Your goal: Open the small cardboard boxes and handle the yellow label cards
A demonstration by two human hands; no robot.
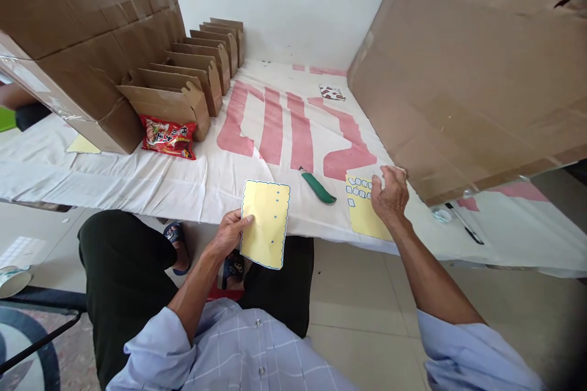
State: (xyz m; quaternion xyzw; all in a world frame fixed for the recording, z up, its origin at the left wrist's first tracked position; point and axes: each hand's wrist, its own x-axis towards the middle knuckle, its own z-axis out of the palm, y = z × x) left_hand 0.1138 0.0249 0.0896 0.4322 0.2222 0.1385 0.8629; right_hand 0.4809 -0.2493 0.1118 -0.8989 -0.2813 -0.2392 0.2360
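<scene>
Pinching a glossy yellow sheet (265, 223) by its left edge, the left hand (229, 233) holds the scallop-bordered rectangle just off the near rim of the cloth-covered table (137, 177). To the right, the right hand (389, 195) rests curled fingertips on a second yellow sticker sheet (362, 211) lying flat on the cloth, gripping nothing firmly. Between them lies a green-handled knife (318, 187). Far left stand folded cardboard cartons (192, 82) and a crinkled red snack packet (169, 136).
</scene>
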